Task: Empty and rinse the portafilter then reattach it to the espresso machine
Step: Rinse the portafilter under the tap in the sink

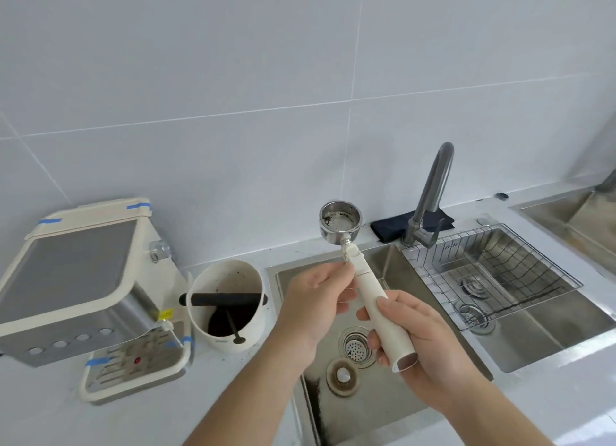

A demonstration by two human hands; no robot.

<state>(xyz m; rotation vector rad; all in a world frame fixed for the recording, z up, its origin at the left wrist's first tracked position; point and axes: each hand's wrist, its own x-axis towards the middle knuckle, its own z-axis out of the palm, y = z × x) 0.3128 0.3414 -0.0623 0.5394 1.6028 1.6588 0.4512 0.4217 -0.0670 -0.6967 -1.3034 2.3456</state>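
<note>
Portafilter (pixel 361 279) held up over the left basin of the sink (pixel 520 352), basket end away from the body and raised, cream handle slanting down toward the right. Right hand (pixel 423 342) wrapped round the lower part of the handle, grip clamped on it, open end of the handle poking out below the fingers. Left hand (pixel 316 299) up at the neck of the handle, fingertips pinched on the cream joint just below the metal head, grip closed on that part. Steel basket facing up and toward the camera, mostly bare metal inside with dark coffee specks clinging to the floor and wall. Directly beneath, drain strainer (pixel 356 347) in the basin floor, with a round stopper (pixel 341 375) lying just beside it. Grey tap (pixel 430 195) standing behind the divider between the two basins, spout arching over; no water visible from it. Wire rack (pixel 493 275) sitting in the right basin. Dark folded cloth (pixel 393 227) on the worktop (pixel 50 412) behind the tap. Left of the sink, cream knock box (pixel 226 305) with a black bar across its mouth and dark grounds at the bottom. Further left, espresso machine (pixel 80 279), cream and steel, blue tape on its corners and drip tray, well apart from the portafilter.
</note>
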